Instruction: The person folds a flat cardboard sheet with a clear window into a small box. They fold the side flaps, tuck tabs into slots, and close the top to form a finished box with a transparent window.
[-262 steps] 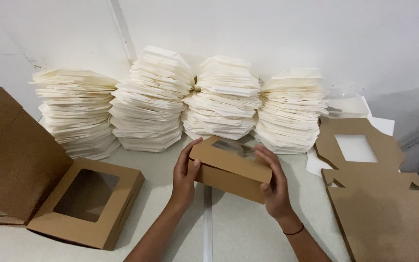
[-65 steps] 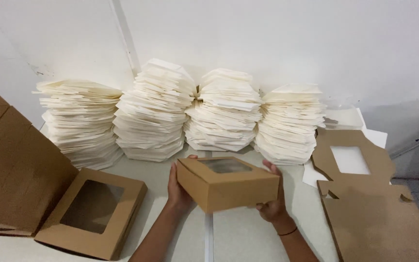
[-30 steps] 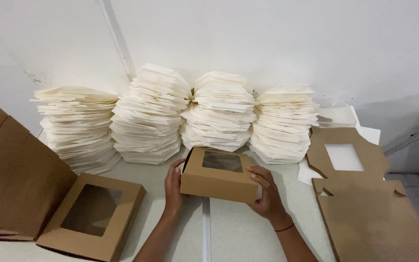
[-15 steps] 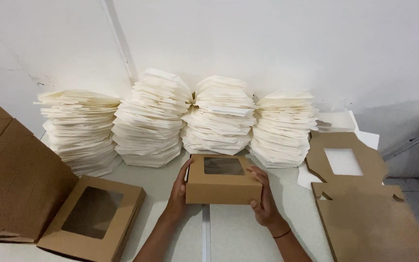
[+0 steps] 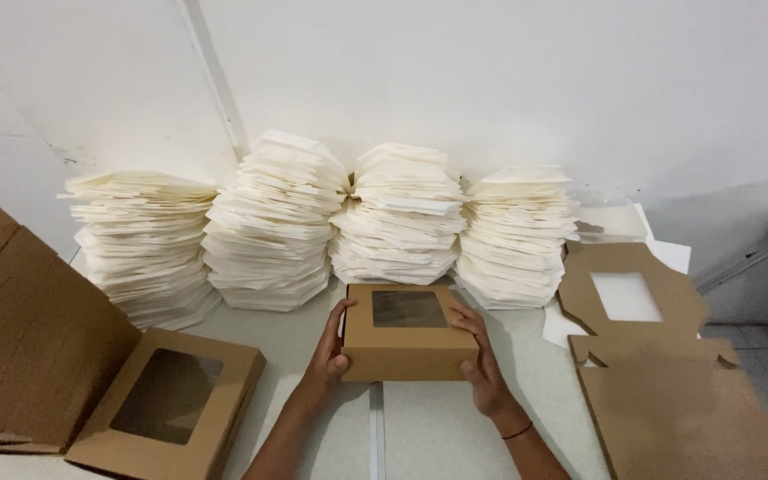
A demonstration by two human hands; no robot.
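both hands grip a closed brown window box (image 5: 406, 333) on the tabletop (image 5: 437, 436), just in front of the white stacks (image 5: 402, 213): left hand (image 5: 329, 356) & right hand (image 5: 482, 360) clamp its sides. looks like the fold-up step is done; next prob needs setting it w/ the finished box (image 5: 166, 404) at left.

head view | worn high, looks down | close on table (image 5: 420, 436) (wall probably near)

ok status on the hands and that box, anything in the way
Left hand and right hand grip the sides of the closed brown window box. Box upright on table. White stacks just behind it, apart.
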